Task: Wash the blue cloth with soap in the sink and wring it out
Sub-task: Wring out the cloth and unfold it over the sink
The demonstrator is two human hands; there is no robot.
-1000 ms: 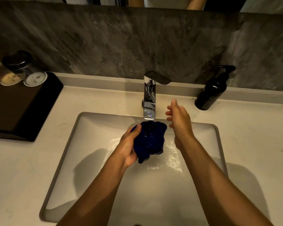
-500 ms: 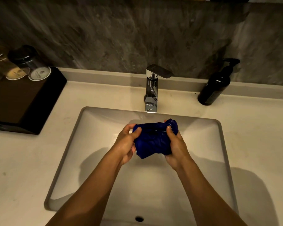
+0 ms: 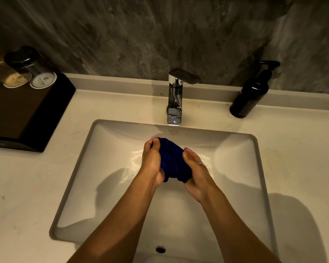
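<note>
The blue cloth (image 3: pixel 172 162) is bunched into a tight wad over the white sink (image 3: pixel 110 152), just in front of the chrome faucet (image 3: pixel 176 99). My left hand (image 3: pixel 152 162) clamps its left side with the fingers curled over the top. My right hand (image 3: pixel 197 173) presses against its right side, fingers wrapped around it. Both hands look wet. A dark soap pump bottle (image 3: pixel 252 93) stands on the counter at the back right. No water stream shows under the faucet.
A black tray (image 3: pixel 27 114) at the back left carries two upturned glasses (image 3: pixel 32 71). The pale counter (image 3: pixel 296 149) runs round the sink, with a dark stone wall behind. An overflow hole (image 3: pixel 160 249) sits in the near wall of the sink.
My right hand came back from beside the faucet and closed on the cloth. Both hands have since squeezed and twisted the wad, and it sits slightly lower in the sink.
</note>
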